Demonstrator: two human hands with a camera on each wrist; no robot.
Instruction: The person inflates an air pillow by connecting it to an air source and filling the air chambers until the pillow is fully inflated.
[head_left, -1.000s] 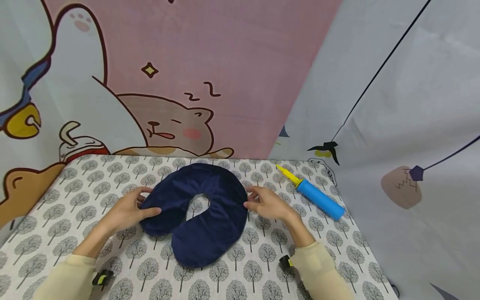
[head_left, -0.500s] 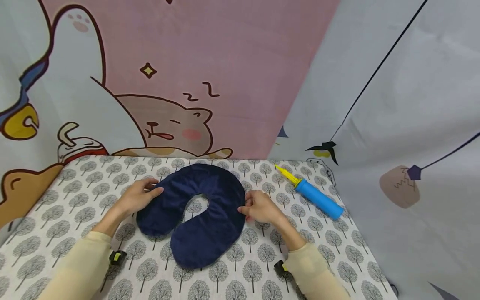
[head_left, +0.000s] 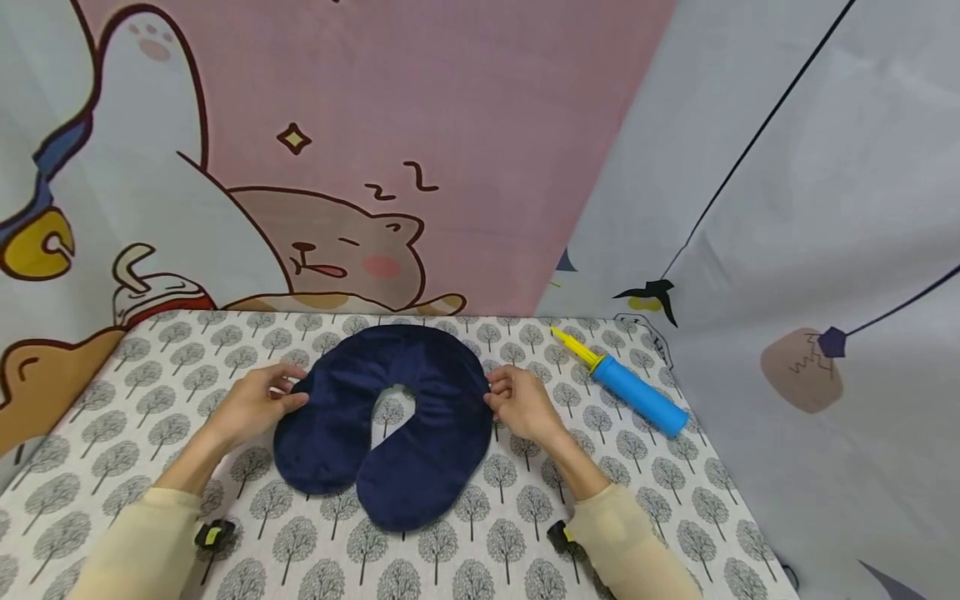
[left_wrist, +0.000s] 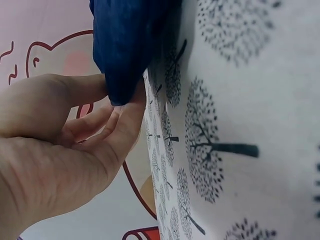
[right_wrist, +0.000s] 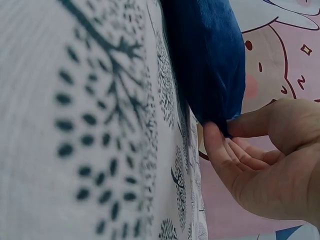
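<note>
A dark navy U-shaped neck pillow (head_left: 435, 442) lies on the tree-print cloth, its opening toward the person and its two ends close together. At the pillow's left edge my left hand (head_left: 258, 402) pinches the fabric between thumb and fingers; the left wrist view shows the navy edge (left_wrist: 122, 60) held there. My right hand (head_left: 525, 404) pinches the opposite edge, and in the right wrist view the pillow's seam (right_wrist: 215, 75) sits between thumb and fingertips. The undersides of the pillow are hidden.
A blue hand pump (head_left: 641, 396) with a yellow nozzle lies to the right of the pillow. The white tree-print cloth (head_left: 495, 542) covers the table. Behind it hangs a cartoon-printed backdrop (head_left: 510, 167), with a grey-white sheet (head_left: 750, 208) at the right.
My left hand shifted up along the pillow's left edge, then back down a little. The pillow's two ends have come closer together. The right hand stays at the right edge.
</note>
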